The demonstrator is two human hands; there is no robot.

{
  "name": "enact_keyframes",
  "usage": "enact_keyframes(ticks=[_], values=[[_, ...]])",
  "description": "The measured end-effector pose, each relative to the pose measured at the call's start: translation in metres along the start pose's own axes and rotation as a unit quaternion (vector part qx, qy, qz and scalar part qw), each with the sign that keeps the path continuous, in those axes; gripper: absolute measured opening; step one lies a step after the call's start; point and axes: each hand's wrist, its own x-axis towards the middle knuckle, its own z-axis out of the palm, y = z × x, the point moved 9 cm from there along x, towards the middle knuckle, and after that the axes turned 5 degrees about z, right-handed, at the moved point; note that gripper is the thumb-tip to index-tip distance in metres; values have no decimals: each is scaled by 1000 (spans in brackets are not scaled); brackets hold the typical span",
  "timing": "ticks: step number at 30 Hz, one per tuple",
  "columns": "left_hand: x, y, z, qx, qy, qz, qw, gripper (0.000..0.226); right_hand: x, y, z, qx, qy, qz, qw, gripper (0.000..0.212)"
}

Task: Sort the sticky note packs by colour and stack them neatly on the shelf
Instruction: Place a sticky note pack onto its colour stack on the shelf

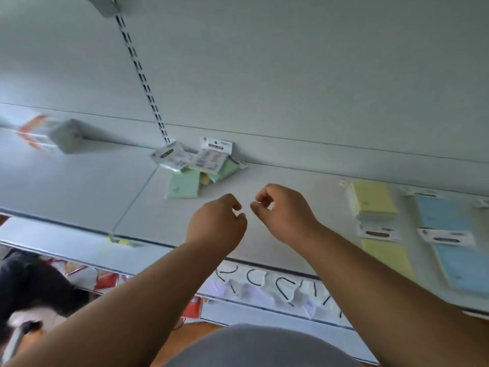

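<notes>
While both arms are reaching out over the grey shelf point(291, 181), we are seeing the left hand point(215, 225) and the right hand point(283, 213) hovering close together above its bare middle, fingers curled in loosely, nothing held in either; fingertips are nearly meeting but staying apart.

Behind the hands, against the back panel point(291, 75), a jumbled pile of packs point(195, 165) is lying: green packs point(184, 185) tilted and overlapping, a sliver of a yellow one point(204, 178) showing between them, white header cards point(215, 147) leaning on the panel. We cannot tell how many packs are in it.

To the right, well apart from the hands, yellow packs point(375, 201) are lying flat in a row running front to back, a second yellow pack point(387, 256) nearer the front edge. Just beside them, further right, blue packs point(444, 213) are lying in a parallel row, partly cut off by the frame edge.

A slotted upright rail point(137, 67) is running down the back panel to the jumbled pile. At left a shelf bracket point(67, 136) is jutting out, with a blurred red-and-white item point(33, 131) just beside it. A thin seam point(135, 198) is dividing the shelf surface left of the pile.

Below the shelf's front edge, white packets with black hooks point(264, 284) are showing on a lower level, and red packaging point(105, 280) to their left. Nothing is lying between the hands and the jumbled pile.
</notes>
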Motion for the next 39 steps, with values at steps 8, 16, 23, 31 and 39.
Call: enact_keyframes(ticks=[8,16,23,31,39], values=[[42,-120,-55,-5,38,-114,993,47,57,-55,90,148,-102,131,975,19],[40,-147,-34,-343,-10,-237,909,4,73,-57,115,274,-71,243,928,12],[14,-93,-2,-449,-66,-200,868,21,39,-14,57,274,-27,219,936,13],[-18,53,53,-352,-156,33,922,25,-47,99,-75,247,140,221,933,10],[-97,249,147,-228,-221,204,926,37,-170,249,-215,140,250,287,914,12]])
